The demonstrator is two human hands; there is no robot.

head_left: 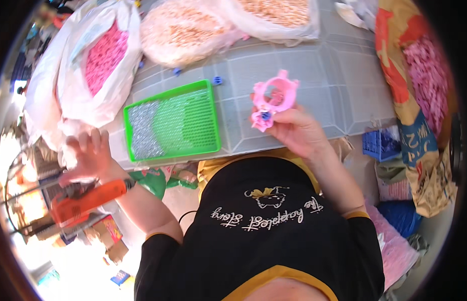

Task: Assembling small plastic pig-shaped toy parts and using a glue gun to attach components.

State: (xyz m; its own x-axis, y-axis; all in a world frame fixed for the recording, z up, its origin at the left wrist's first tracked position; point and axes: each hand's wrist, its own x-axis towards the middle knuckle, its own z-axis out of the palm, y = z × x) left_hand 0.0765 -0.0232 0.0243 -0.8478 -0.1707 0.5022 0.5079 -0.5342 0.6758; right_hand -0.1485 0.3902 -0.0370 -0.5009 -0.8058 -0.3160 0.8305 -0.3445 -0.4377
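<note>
In my right hand (298, 131), closed by the table's near edge, is a pink plastic toy part (285, 90) with a large ring and several tabs. A small blue piece (265, 116) sits in the smaller flower-like end of it, by my thumb. My left hand (90, 156) is raised at the left with its fingers spread and nothing visible in them. Close below that hand is an orange power tool (85, 203); whether they touch I cannot tell. Between my hands a green tray (217, 123) lies on the table, holding many small silvery screws (143, 131).
White sacks (75, 65) of pink pieces stand at the far left of the grey table (339, 83). Clear bags (186, 32) of beige pieces lie at the back. A few blue pieces (217, 80) lie beside the tray. A printed sack (409, 105) of pink parts and a blue basket (376, 145) are at the right.
</note>
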